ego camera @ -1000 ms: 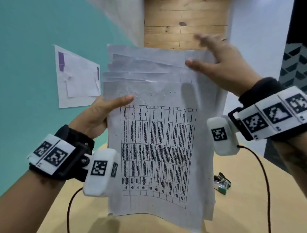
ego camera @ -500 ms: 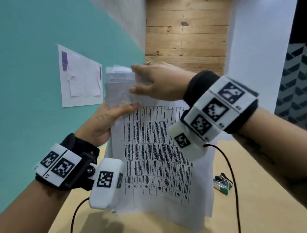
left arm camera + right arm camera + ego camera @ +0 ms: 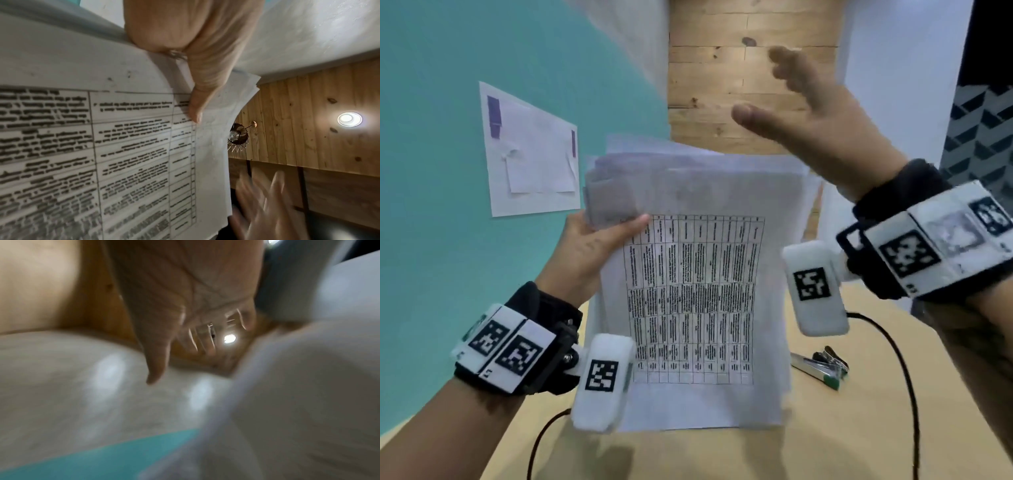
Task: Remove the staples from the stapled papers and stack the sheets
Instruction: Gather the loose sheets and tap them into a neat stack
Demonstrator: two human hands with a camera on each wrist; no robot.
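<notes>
A bundle of several white sheets (image 3: 695,291), the front one printed with a table, stands upright with its bottom edge near the wooden table (image 3: 859,428). My left hand (image 3: 599,240) grips the bundle at its upper left corner, thumb across the front sheet (image 3: 144,146). The sheets' top edges are fanned and uneven. My right hand (image 3: 808,116) hovers above the bundle's upper right, fingers spread and blurred, touching nothing. The left wrist view shows the left thumb (image 3: 197,91) pressed on the paper. The right wrist view is blurred, showing the right hand's fingers (image 3: 158,353) loose and empty.
A staple remover or stapler with a green part (image 3: 822,368) lies on the table right of the sheets. A paper notice (image 3: 530,154) is taped to the teal wall at left. A wood-panelled wall (image 3: 722,68) stands behind. Black cables (image 3: 904,377) trail from both wrist units.
My right hand left the bundle's upper left corner and swung up to the right, now free of the paper. The sheets' tops have fanned out again. The left hand kept its grip.
</notes>
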